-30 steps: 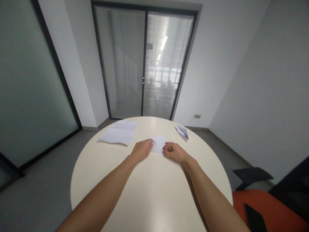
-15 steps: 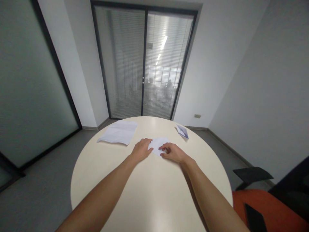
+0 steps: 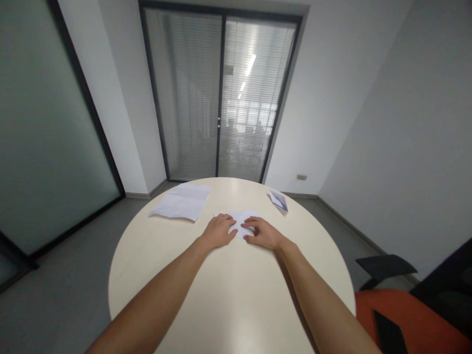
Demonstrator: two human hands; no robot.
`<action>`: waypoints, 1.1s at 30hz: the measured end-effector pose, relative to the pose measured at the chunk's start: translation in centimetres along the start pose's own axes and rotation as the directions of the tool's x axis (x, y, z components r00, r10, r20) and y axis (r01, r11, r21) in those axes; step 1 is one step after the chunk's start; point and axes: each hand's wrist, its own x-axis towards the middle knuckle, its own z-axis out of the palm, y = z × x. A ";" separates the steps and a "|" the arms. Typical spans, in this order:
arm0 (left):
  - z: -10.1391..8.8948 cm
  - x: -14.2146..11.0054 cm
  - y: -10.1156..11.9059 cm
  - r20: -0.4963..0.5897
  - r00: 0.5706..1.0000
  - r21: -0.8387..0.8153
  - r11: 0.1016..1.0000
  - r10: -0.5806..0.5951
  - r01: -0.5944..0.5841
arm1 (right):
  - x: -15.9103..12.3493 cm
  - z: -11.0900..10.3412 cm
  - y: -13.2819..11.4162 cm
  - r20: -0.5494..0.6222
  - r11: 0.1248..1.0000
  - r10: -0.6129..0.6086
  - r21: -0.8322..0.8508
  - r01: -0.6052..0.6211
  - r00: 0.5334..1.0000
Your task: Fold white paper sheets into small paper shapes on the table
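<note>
A small white sheet of paper (image 3: pixel 241 216) lies on the round table (image 3: pixel 228 290), partly covered by both hands. My left hand (image 3: pixel 219 231) rests over the paper's left side, its fingers stretched out and its thumb apart from them. On the right part of the same paper is my right hand (image 3: pixel 261 233), fingers curved, with a gap between the thumb and index finger. The fingertips of the two hands are close together. Parts of the paper under the fingers are hidden, and its folds are hard to make out.
A larger creased white sheet (image 3: pixel 182 201) lies at the table's far left. At the far right edge lies a folded piece of paper (image 3: pixel 279 200). An orange chair (image 3: pixel 416 319) with black armrests stands at the right. A glass door (image 3: pixel 221 98) with blinds is beyond the table.
My left hand has slid slightly to the right across the paper, nearer to my right hand. My right hand has barely shifted. The other papers lie as before.
</note>
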 end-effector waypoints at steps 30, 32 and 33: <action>-0.3 -0.1 0.8 0.070 0.996 0.016 0.998 0.061 -0.062 | 0.1 -0.3 0.8 -0.023 0.996 0.054 -0.072 -0.056 0.998; -0.4 -0.1 0.9 0.046 0.997 0.000 0.998 0.062 -0.062 | 0.2 -0.4 0.9 -0.027 0.996 0.064 -0.060 -0.065 0.998; -0.4 -0.1 0.9 0.035 0.997 -0.009 0.998 0.067 -0.066 | 0.2 -0.4 0.9 -0.027 0.996 0.066 -0.056 -0.068 0.997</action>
